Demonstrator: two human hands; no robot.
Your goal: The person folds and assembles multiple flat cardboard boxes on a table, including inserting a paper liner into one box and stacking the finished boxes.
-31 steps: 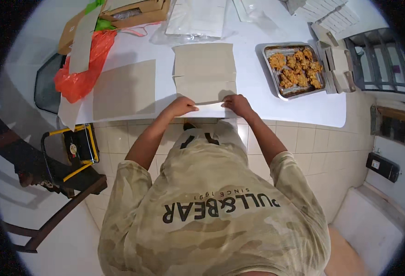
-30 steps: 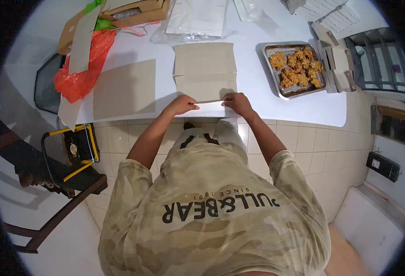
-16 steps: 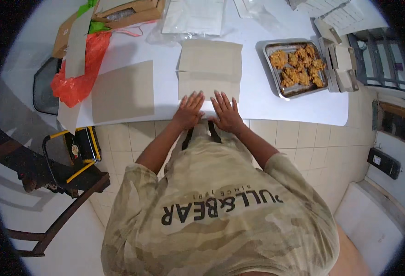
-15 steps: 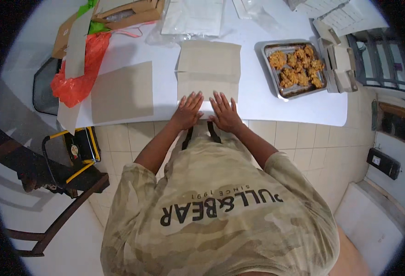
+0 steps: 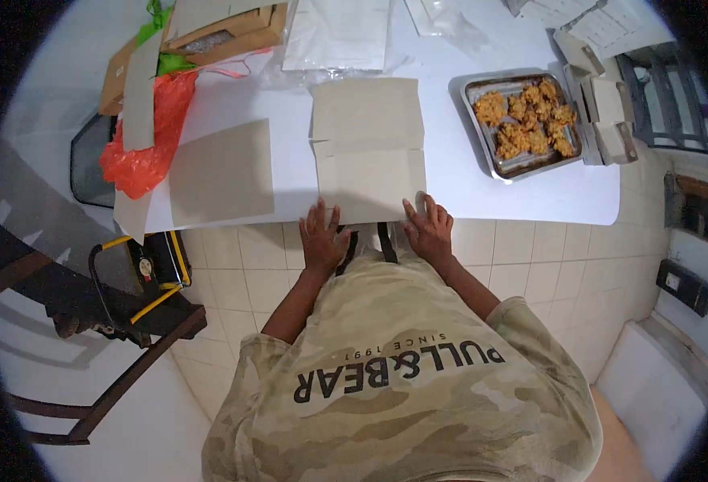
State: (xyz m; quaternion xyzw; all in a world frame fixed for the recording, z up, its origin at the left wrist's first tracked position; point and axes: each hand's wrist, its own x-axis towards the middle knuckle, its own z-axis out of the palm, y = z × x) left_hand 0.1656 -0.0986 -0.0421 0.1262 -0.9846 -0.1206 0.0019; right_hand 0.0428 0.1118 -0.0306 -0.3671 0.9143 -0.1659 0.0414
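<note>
A flat, creased grey-brown cardboard sheet [image 5: 371, 181] lies in front of me, its near edge at the table's front edge. At its near left corner is my left hand [image 5: 322, 243], open, fingertips resting on or beside the card. My right hand [image 5: 428, 233] is open at the near right corner, with its fingertips on the cardboard and fingers apart. A crease with short slits at both ends crosses the sheet's middle. Left of it lies another flat cardboard sheet [image 5: 222, 173].
A metal tray [image 5: 521, 170] of fried food pieces [image 5: 534, 116] stands at right, beside folded cardboard boxes [image 5: 611, 120]. A red plastic bag [image 5: 149, 149] and an open brown carton [image 5: 237, 36] are at left. White sheets in clear plastic [image 5: 335, 36] lie at the back.
Both hands have moved toward me and apart, from the sheet's near part to its near corners. The near part, earlier folded up under my hands, now lies flat.
</note>
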